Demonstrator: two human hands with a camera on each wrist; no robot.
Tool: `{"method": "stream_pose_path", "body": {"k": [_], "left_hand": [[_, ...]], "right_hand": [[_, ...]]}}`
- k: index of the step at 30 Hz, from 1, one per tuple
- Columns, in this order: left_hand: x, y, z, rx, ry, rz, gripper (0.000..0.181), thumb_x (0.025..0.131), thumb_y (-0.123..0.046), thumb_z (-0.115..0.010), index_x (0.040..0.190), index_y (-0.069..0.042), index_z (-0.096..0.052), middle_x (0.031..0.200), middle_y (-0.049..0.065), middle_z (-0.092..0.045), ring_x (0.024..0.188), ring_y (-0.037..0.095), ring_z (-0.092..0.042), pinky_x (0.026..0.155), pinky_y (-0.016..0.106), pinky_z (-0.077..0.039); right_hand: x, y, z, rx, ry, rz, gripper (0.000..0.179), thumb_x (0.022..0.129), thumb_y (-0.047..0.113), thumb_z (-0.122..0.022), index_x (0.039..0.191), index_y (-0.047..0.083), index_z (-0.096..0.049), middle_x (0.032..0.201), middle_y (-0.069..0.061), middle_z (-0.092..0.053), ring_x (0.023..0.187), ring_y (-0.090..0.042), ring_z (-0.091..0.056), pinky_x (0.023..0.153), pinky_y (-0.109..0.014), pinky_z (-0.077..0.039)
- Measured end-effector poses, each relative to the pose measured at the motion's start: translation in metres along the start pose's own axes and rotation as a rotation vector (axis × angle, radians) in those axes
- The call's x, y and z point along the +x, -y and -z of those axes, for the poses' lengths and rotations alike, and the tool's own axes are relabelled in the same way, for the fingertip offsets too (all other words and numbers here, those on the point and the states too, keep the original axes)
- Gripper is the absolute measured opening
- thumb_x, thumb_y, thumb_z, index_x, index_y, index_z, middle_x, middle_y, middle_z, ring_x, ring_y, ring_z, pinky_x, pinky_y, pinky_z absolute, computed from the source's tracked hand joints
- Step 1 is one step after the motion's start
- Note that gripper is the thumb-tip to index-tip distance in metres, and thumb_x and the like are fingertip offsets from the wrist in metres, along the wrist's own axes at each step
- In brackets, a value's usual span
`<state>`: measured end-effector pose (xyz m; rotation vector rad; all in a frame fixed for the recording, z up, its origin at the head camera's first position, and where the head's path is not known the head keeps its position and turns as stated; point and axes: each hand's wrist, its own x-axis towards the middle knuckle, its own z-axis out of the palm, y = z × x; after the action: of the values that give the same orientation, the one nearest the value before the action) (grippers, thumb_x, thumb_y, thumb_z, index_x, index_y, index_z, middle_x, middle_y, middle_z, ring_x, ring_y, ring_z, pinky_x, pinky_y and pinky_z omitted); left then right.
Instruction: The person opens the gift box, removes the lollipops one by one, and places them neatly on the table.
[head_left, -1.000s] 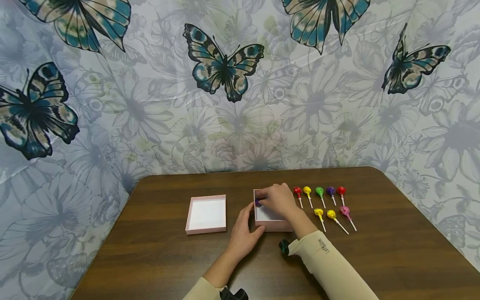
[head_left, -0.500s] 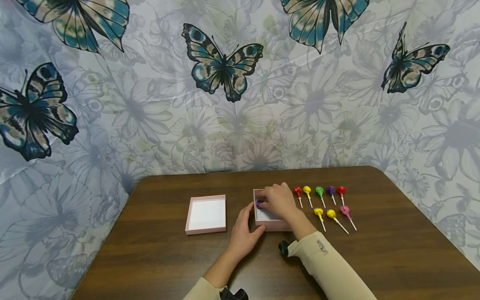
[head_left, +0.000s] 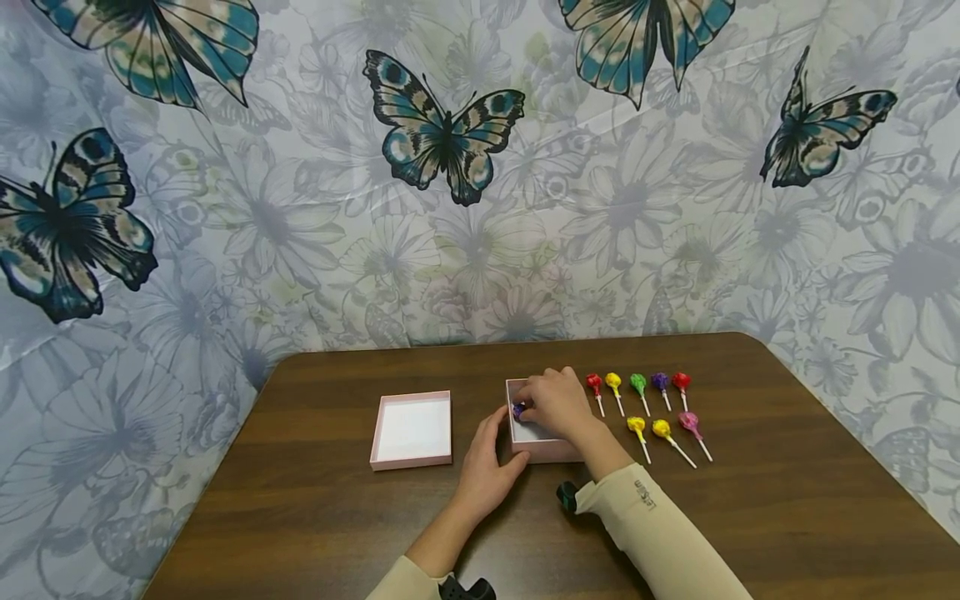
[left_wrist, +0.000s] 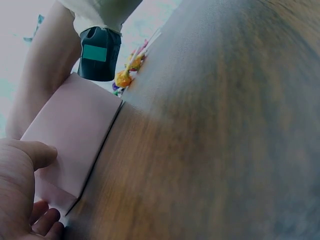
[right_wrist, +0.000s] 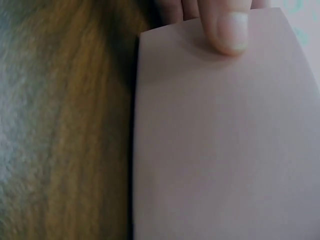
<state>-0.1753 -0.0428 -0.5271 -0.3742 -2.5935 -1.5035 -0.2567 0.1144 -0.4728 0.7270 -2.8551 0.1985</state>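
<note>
An open pink box (head_left: 545,451) with a white inside stands on the table. At its near left corner my left hand (head_left: 486,475) grips it, thumb on the front wall and fingers along the left side. The left wrist view shows that thumb (left_wrist: 42,154) against the pink wall. My right hand (head_left: 557,402) reaches over the rim into the box and pinches a purple lollipop (head_left: 518,411); its stick is hidden by the hand. In the right wrist view the box's front wall (right_wrist: 220,135) fills most of the picture.
Right of the box, lollipops lie in two rows, among them a green one (head_left: 638,382), a yellow one (head_left: 662,429) and a pink one (head_left: 690,421). A shallow pink lid (head_left: 411,429), white inside, lies to the left. A butterfly-print cloth (head_left: 480,250) hangs behind the table.
The purple lollipop shifts slightly toward the right and nearer inside the box, under my right fingers. My left hand stays on the box corner.
</note>
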Motion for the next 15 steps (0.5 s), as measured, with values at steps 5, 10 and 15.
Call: {"method": "stream_pose_path", "body": {"k": [5,10,15], "left_hand": [[-0.0013,0.0001,-0.0001,0.004,-0.003,-0.001,0.072,0.086,-0.026,-0.07,0.147,-0.016,-0.035,0.147,0.005,-0.042,0.138,0.025,-0.04,0.11,0.05,-0.037],[-0.0015,0.0006,0.0,0.0,0.001,0.009,0.072,0.086,-0.027,-0.07,0.148,-0.016,-0.033,0.148,0.005,-0.04,0.139,0.025,-0.039,0.111,0.05,-0.036],[-0.0001,0.0007,0.0006,-0.004,-0.001,0.002,0.073,0.086,-0.026,-0.07,0.148,-0.015,-0.033,0.149,0.006,-0.04,0.139,0.026,-0.039,0.11,0.051,-0.036]], "right_hand": [[-0.0009,0.0001,-0.0004,0.016,0.001,-0.001,0.025,0.073,0.037,-0.08,0.097,0.032,-0.076,0.089,0.011,-0.071,0.073,-0.011,-0.049,0.066,-0.032,-0.03],[0.0002,-0.0007,0.0007,0.016,-0.013,-0.007,0.024,0.074,0.039,-0.08,0.097,0.034,-0.076,0.093,0.012,-0.071,0.078,-0.012,-0.055,0.067,-0.032,-0.031],[0.0009,-0.0021,0.0086,0.033,-0.04,-0.01,0.023,0.075,0.04,-0.079,0.097,0.035,-0.076,0.09,0.012,-0.069,0.08,-0.014,-0.057,0.069,-0.032,-0.034]]}}
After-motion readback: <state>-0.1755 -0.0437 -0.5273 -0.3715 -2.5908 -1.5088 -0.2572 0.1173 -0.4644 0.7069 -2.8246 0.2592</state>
